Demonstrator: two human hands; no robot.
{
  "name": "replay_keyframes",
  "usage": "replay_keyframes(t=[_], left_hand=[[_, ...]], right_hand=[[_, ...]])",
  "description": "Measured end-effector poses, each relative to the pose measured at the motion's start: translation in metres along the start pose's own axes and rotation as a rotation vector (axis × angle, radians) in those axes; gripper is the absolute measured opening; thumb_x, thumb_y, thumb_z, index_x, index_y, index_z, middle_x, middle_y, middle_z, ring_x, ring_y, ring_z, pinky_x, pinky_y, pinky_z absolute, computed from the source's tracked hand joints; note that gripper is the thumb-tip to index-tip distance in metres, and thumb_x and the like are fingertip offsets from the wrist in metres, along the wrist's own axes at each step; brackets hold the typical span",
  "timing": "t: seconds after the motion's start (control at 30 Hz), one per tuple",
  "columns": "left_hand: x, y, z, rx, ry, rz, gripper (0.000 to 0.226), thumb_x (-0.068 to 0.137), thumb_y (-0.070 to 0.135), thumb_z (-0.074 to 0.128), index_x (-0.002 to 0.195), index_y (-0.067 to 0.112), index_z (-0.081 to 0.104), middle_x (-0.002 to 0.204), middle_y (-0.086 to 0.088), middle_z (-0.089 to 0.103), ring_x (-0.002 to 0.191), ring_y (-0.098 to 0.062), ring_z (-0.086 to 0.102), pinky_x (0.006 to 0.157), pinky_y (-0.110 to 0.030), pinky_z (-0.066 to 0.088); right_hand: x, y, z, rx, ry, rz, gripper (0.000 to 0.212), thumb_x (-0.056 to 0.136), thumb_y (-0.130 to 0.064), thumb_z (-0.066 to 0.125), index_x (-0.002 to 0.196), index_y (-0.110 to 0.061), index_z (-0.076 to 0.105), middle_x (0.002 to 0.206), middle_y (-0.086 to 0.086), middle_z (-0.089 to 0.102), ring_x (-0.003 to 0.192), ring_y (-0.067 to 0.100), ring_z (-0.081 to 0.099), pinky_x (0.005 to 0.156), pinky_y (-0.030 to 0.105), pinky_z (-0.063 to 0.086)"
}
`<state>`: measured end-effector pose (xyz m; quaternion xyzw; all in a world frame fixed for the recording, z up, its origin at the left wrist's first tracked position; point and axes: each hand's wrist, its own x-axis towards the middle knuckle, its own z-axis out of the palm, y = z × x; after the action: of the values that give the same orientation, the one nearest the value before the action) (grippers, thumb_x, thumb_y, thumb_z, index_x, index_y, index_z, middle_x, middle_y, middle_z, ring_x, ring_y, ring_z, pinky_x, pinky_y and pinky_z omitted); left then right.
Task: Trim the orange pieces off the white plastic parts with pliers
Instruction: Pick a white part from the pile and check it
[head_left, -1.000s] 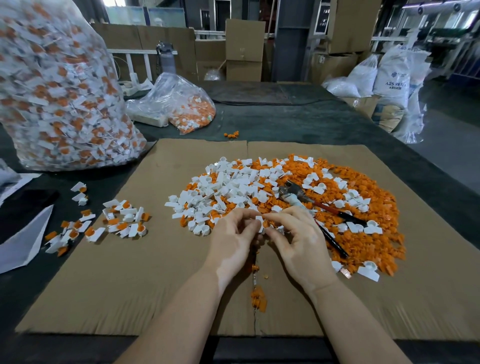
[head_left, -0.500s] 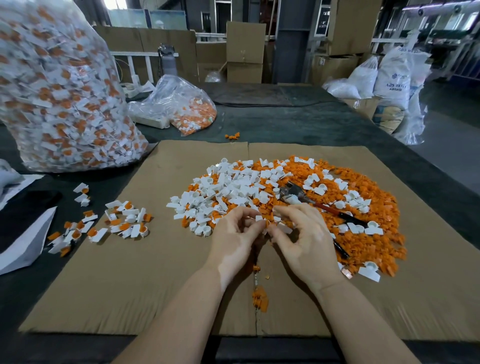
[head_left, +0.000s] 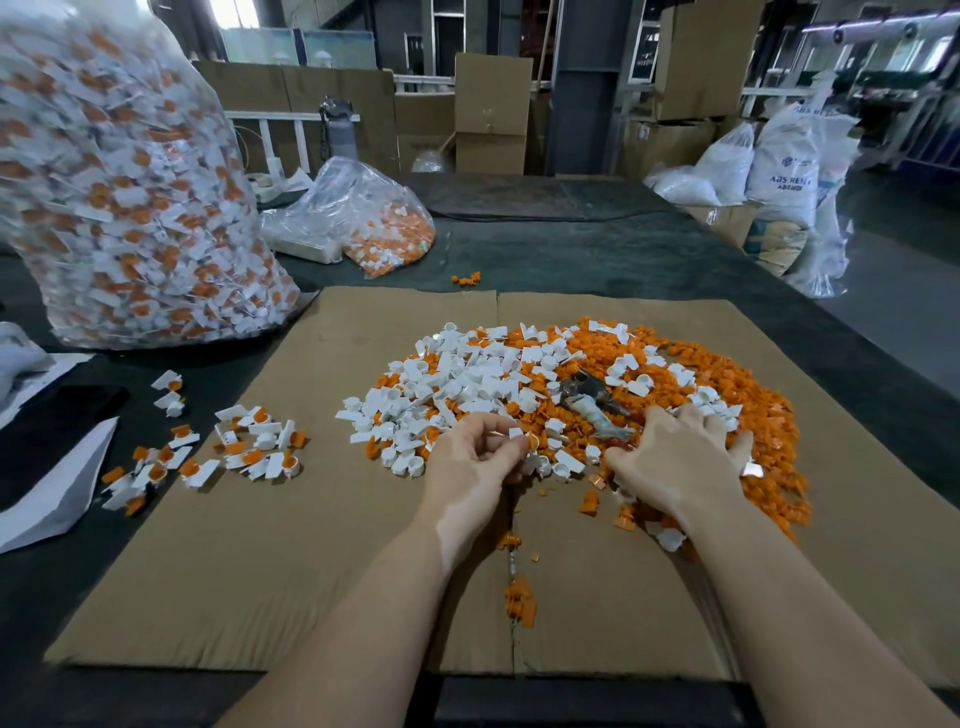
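A heap of trimmed white parts (head_left: 457, 384) and cut orange pieces (head_left: 737, 379) covers the middle of the cardboard sheet (head_left: 291, 545). The pliers (head_left: 592, 402) lie on the heap, jaws pointing away from me, handles hidden under my right hand. My left hand (head_left: 475, 462) pinches a small white part with an orange piece (head_left: 522, 436) at its fingertips. My right hand (head_left: 675, 457) lies palm down on the orange pieces over the plier handles; whether its fingers grip them is hidden.
A small group of untrimmed white-and-orange parts (head_left: 249, 447) lies at the cardboard's left edge. A big clear bag of untrimmed parts (head_left: 119, 197) stands at the far left, a smaller bag (head_left: 374, 223) behind. White paper (head_left: 57, 493) lies left. Sacks (head_left: 784, 171) stand far right.
My hands have parted. The right hand has moved right onto the plier handles, while the left hand stays in place pinching the part.
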<state>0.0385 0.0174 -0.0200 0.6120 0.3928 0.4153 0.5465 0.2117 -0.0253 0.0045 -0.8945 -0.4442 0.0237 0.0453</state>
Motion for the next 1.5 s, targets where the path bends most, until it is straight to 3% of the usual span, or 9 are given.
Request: replay_keyframes(t=[0.1,0.2,0.27,0.43,0.67,1.0,1.2,1.3,1.5], left_hand=[[0.000,0.000,0.000,-0.055,0.007,-0.013,0.007,0.089,0.007,0.060,0.095,0.010,0.060,0.072,-0.007,0.064,0.059,-0.002,0.064,0.057,-0.013,0.049],[0.000,0.001,0.000,-0.143,0.024,-0.051,0.012,0.089,0.005,0.060,0.101,0.005,0.059,0.070,-0.007,0.063,0.057,-0.005,0.063,0.056,-0.016,0.051],[0.001,0.003,0.001,-0.248,0.038,-0.088,0.015,0.089,0.004,0.060,0.104,0.001,0.057,0.069,-0.009,0.062,0.055,-0.008,0.061,0.056,-0.019,0.052],[0.003,0.010,0.002,-0.444,0.076,-0.170,0.008,0.089,0.003,0.060,0.097,0.002,0.058,0.068,-0.012,0.060,0.054,-0.014,0.060,0.053,-0.023,0.053],[0.006,0.011,0.004,-0.462,0.144,-0.190,0.007,0.088,0.000,0.060,0.095,0.002,0.059,0.063,-0.007,0.064,0.055,-0.016,0.058,0.048,-0.021,0.051],[0.006,0.014,0.005,-0.481,0.177,-0.223,0.011,0.090,-0.002,0.057,0.100,-0.003,0.057,0.071,-0.012,0.061,0.050,-0.011,0.056,0.049,-0.017,0.051],[0.006,0.014,0.006,-0.457,0.189,-0.223,0.004,0.090,-0.003,0.056,0.091,0.001,0.056,0.070,-0.012,0.061,0.049,-0.010,0.055,0.048,-0.017,0.050],[0.005,0.014,0.005,-0.450,0.191,-0.226,0.007,0.089,-0.002,0.057,0.096,-0.001,0.057,0.074,-0.014,0.061,0.054,-0.013,0.056,0.051,-0.018,0.051],[0.004,0.014,0.005,-0.472,0.217,-0.207,0.011,0.089,-0.002,0.057,0.100,-0.004,0.056,0.067,-0.011,0.062,0.047,-0.008,0.057,0.048,-0.017,0.050]], right_hand=[[-0.003,0.002,0.000,0.031,0.086,-0.027,0.045,0.086,-0.050,0.047,0.113,-0.015,0.046,0.130,0.012,0.046,0.123,0.031,0.037,0.105,0.050,0.025],[-0.012,0.002,-0.006,0.150,0.218,-0.103,0.032,0.089,-0.045,0.045,0.097,-0.014,0.040,0.108,0.009,0.054,0.099,0.025,0.048,0.082,0.038,0.038],[-0.020,0.002,-0.014,0.266,0.213,-0.177,0.028,0.091,-0.043,0.043,0.090,-0.015,0.039,0.093,0.005,0.054,0.083,0.020,0.047,0.064,0.031,0.035],[-0.040,-0.004,-0.033,0.395,-0.075,-0.340,0.029,0.094,-0.041,0.040,0.086,-0.016,0.051,0.075,-0.002,0.047,0.069,0.015,0.047,0.057,0.030,0.031],[-0.059,-0.011,-0.039,0.438,-0.316,-0.393,0.036,0.096,-0.034,0.040,0.066,-0.014,0.044,0.060,0.000,0.038,0.052,0.014,0.036,0.050,0.027,0.026],[-0.060,-0.015,-0.035,0.492,-0.404,-0.393,0.034,0.097,-0.034,0.037,0.072,-0.014,0.048,0.072,0.005,0.046,0.062,0.018,0.043,0.059,0.031,0.033],[-0.060,-0.020,-0.025,0.414,-0.287,-0.401,0.033,0.097,-0.045,0.034,0.074,-0.022,0.038,0.077,-0.002,0.044,0.065,0.012,0.043,0.056,0.027,0.031],[-0.059,-0.020,-0.021,0.431,-0.255,-0.395,0.032,0.096,-0.048,0.036,0.075,-0.024,0.039,0.077,-0.004,0.047,0.063,0.010,0.044,0.053,0.025,0.031],[-0.061,-0.013,-0.014,0.449,-0.149,-0.386,0.036,0.090,-0.057,0.041,0.073,-0.024,0.039,0.076,-0.007,0.046,0.065,0.006,0.043,0.053,0.021,0.030]])
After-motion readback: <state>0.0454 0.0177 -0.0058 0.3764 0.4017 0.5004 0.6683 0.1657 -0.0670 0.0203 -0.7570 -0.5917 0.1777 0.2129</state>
